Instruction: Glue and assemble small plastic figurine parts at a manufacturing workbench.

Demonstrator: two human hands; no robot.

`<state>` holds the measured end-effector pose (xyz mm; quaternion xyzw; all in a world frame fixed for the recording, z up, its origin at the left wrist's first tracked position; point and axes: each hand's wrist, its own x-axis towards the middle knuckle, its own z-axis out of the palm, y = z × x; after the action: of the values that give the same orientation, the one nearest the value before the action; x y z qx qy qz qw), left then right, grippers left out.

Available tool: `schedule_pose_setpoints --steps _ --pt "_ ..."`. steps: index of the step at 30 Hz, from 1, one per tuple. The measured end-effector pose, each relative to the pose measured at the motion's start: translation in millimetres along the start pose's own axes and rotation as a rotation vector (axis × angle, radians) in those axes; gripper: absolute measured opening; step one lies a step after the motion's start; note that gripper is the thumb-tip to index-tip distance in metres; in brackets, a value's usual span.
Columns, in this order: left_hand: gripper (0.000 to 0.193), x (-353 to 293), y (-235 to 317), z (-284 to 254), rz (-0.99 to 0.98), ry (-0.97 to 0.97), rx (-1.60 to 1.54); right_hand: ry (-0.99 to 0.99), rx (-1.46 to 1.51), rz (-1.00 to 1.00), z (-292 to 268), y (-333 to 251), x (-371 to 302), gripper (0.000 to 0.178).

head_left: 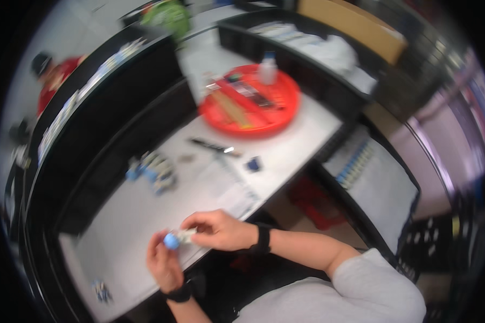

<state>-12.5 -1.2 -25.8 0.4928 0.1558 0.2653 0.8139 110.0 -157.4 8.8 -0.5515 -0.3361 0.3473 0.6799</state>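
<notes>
Head view, whole scene motion-blurred: we have both bare hands close together over the near edge of the white worktable (pixel 124 229), a small blue-and-white piece (pixel 172 241) between them. Our right hand (pixel 215 229) pinches its pale end between thumb and fingers; our left hand (pixel 164 264), fingers half curled, sits at its rounded blue end, and we cannot tell whether it grips or merely steadies. Black wristband (pixel 263 238) on the right wrist. Beyond the hands, a loose heap of blue-and-white pieces (pixel 157 171) lies near the long black bin (pixel 124 113); a smaller cluster (pixel 101 290) sits well apart, toward the table's near left. Farther off, a dark-handled tool (pixel 210 145), too blurred to name closer, and near it a dark blue scrap (pixel 254 164). Past these, a round red tray (pixel 290 99) carrying a blue-capped white bottle (pixel 267 71) and several long thin items. Behind the tray, a black crate (pixel 318 83) holding white bags (pixel 337 54). Off to our right, a row of blue-and-white parts (pixel 355 166) on a white sheet (pixel 385 199)
</notes>
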Motion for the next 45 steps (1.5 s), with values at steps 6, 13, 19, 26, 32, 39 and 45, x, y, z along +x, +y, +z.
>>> schedule_pose_setpoints --steps 6,13,19,26,32,39,45 --pt "0.037 11 -5 0 -0.097 -0.116 0.039 0.510 -0.138 -0.226 -118 -49 -92 0.029" --pt "0.030 -4 15 12 -0.053 -0.001 0.147 1.429 -0.558 -0.268 -341 -38 -263 0.026" --pt "0.035 4 3 14 -0.099 0.067 0.261 1.656 -1.188 0.405 -466 37 -356 0.027" --pt "0.034 5 4 10 -0.050 0.102 0.312 1.619 -1.229 0.585 -508 78 -350 0.024" --pt "0.035 7 1 12 -0.038 0.136 0.316 1.515 -1.089 0.650 -524 86 -352 0.026" --pt "0.035 10 1 13 -0.046 0.108 0.300 1.295 -1.123 0.363 -459 43 -323 0.019" --pt "0.037 10 3 12 -0.033 0.147 0.308 0.549 -0.937 0.413 -340 51 -296 0.022"
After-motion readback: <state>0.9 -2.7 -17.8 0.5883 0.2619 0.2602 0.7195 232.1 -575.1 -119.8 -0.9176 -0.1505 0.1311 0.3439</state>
